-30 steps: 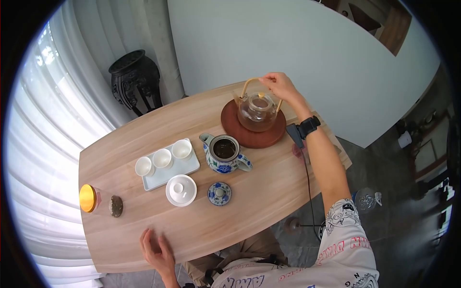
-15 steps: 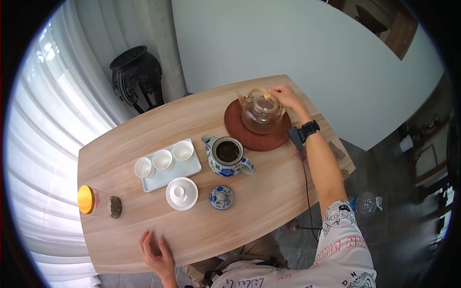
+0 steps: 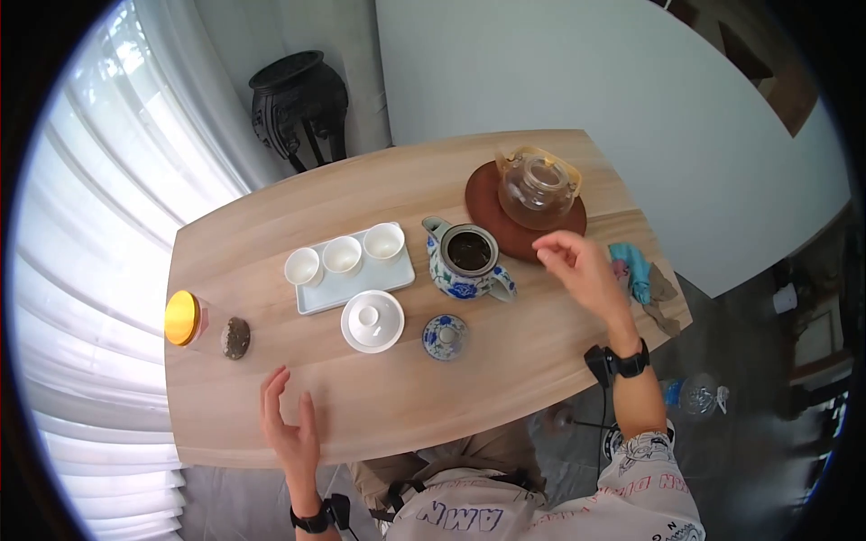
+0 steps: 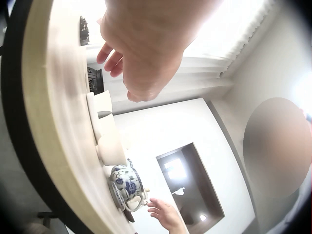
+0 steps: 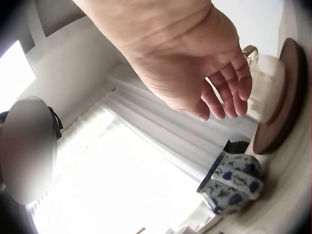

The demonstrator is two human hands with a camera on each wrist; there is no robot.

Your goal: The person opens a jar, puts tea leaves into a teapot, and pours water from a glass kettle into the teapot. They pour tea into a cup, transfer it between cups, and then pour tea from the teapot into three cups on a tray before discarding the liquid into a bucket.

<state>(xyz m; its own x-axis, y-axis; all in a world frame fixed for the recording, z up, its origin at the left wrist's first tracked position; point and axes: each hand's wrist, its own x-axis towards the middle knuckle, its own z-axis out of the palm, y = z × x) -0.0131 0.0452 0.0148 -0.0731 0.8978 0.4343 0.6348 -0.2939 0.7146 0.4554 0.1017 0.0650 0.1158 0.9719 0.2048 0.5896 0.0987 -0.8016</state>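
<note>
My right hand (image 3: 582, 275) hovers over the table's right side with loosely bent fingers and nothing in it. Beyond it a glass teapot (image 3: 538, 194) with its bamboo handle folded down sits on a round reddish-brown wooden board (image 3: 487, 203). To the hand's left stands a blue-and-white teapot (image 3: 462, 286), lidless, with dark contents; its lid (image 3: 445, 338) lies in front of it. My left hand (image 3: 290, 428) is over the front left of the table, fingers spread, holding nothing. A lidded white bowl (image 3: 373, 322) is the nearest vessel beyond it.
Three white cups (image 3: 343, 256) stand on a pale tray (image 3: 356, 289). At the left are a yellow-lidded jar (image 3: 183, 317) and a dark brown lump (image 3: 235, 338). A teal cloth (image 3: 636, 272) lies near the right edge. A black carved stand (image 3: 300, 104) rises behind the table.
My right hand has let go of the glass teapot's handle, which has folded down, and has drawn back towards me. My left hand has lifted a little and spread its fingers.
</note>
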